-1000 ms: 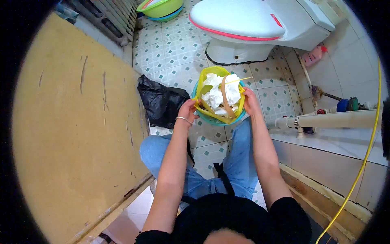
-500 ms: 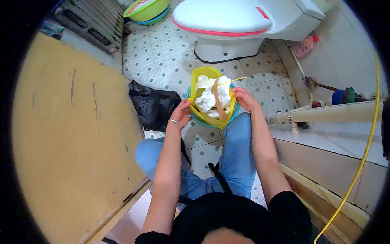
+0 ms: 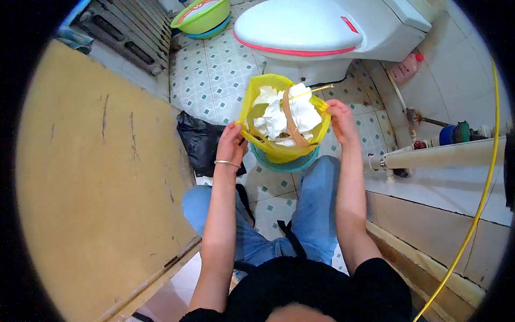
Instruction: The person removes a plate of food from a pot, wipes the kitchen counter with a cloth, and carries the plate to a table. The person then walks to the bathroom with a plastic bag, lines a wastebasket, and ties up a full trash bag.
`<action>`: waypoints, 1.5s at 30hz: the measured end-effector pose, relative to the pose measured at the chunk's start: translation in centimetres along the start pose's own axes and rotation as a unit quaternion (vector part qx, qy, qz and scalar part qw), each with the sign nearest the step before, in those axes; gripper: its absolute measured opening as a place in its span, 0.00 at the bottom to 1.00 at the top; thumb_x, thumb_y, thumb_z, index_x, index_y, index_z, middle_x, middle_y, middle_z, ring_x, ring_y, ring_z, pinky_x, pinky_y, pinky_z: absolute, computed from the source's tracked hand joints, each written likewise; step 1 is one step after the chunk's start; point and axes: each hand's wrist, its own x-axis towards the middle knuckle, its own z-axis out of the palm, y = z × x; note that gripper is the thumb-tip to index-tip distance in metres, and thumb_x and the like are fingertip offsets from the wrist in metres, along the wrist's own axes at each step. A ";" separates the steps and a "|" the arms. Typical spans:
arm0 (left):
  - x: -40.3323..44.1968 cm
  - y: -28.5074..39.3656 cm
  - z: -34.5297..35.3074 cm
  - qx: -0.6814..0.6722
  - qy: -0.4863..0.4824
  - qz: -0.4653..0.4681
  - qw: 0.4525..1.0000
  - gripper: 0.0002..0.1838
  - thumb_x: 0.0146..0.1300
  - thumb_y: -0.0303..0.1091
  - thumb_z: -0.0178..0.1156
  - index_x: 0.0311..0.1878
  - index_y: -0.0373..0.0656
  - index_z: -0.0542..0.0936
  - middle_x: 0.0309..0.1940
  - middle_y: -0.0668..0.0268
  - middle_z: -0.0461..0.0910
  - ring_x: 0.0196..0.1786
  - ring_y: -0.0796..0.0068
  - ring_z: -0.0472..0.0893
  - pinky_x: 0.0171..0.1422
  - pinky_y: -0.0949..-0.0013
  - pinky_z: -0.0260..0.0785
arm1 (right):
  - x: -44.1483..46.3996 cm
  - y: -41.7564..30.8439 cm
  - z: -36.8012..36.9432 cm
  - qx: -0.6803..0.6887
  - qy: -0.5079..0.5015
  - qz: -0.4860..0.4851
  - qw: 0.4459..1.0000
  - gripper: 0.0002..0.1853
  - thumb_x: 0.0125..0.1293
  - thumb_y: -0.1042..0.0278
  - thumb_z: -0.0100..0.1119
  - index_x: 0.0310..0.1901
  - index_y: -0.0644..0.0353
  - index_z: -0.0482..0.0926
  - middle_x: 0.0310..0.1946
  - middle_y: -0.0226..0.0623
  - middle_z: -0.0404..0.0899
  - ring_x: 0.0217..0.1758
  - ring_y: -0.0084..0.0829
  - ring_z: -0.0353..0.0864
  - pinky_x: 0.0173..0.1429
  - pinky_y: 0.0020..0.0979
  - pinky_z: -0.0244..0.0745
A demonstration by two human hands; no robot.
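Note:
A yellow bag [image 3: 284, 154] is spread open above a teal bin [image 3: 289, 165], whose rim shows below it. Crumpled white paper [image 3: 274, 121], a brown strip [image 3: 290, 115] and a thin yellow stick [image 3: 316, 90] fill the bag. My left hand [image 3: 230, 144] pinches the bag's edge on the left side. On the right side, the fingers of my right hand [image 3: 341, 121] are closed on the opposite edge. How much of the bag is still inside the bin is hidden.
A black bag [image 3: 199, 145] lies on the tiled floor left of the bin. Beyond stand a white toilet [image 3: 300, 27] and green basin [image 3: 201, 19]. A yellow door [image 3: 102, 177] is at left; a pipe [image 3: 445, 154] and yellow cord [image 3: 475, 220] are at right.
The yellow bag has risen out of the teal bin and its mouth is wider. Both my hands have moved up with its edges and farther apart.

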 end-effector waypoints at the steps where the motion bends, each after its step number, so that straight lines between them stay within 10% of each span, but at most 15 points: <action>1: -0.2 0.8 0.4 -0.013 0.014 0.029 0.999 0.12 0.57 0.37 0.55 0.43 0.47 0.70 0.38 0.70 0.74 0.43 0.75 0.71 0.50 0.65 0.62 | -0.1 -1.0 0.7 0.000 0.001 -0.020 1.000 0.07 0.51 0.78 0.50 0.32 0.62 0.76 0.30 0.29 0.76 0.35 0.21 0.71 0.45 0.22 0.64; 15: 0.4 18.9 6.8 0.022 0.035 0.302 0.952 0.06 0.52 0.32 0.57 0.34 0.48 0.73 0.33 0.74 0.75 0.39 0.81 0.71 0.48 0.72 0.56 | 5.0 -15.2 14.0 -0.124 -0.067 -0.254 0.957 0.11 0.53 0.70 0.52 0.37 0.63 0.78 0.33 0.32 0.78 0.41 0.23 0.72 0.53 0.25 0.61; 20: 6.1 19.4 0.6 0.260 0.196 0.365 0.872 0.07 0.52 0.30 0.58 0.35 0.41 0.76 0.30 0.72 0.75 0.34 0.83 0.71 0.41 0.77 0.62 | 8.4 -10.1 16.8 -0.211 -0.054 -0.144 0.965 0.11 0.53 0.70 0.52 0.37 0.63 0.79 0.32 0.31 0.79 0.36 0.23 0.74 0.43 0.24 0.68; 34: 14.4 8.9 -12.3 0.392 0.255 0.200 0.861 0.09 0.49 0.31 0.62 0.34 0.38 0.79 0.26 0.68 0.78 0.28 0.80 0.73 0.36 0.76 0.66 | 15.6 9.8 12.6 -0.416 0.065 -0.095 0.902 0.09 0.53 0.73 0.53 0.34 0.62 0.80 0.27 0.32 0.80 0.28 0.19 0.74 0.33 0.22 0.67; 45: 18.3 9.6 -7.9 0.282 0.169 0.230 0.916 0.07 0.51 0.31 0.61 0.33 0.39 0.78 0.26 0.71 0.77 0.29 0.84 0.72 0.35 0.79 0.65 | 18.1 8.4 9.4 -0.217 0.196 -0.119 0.949 0.09 0.54 0.72 0.53 0.37 0.61 0.79 0.27 0.29 0.77 0.27 0.19 0.71 0.32 0.22 0.65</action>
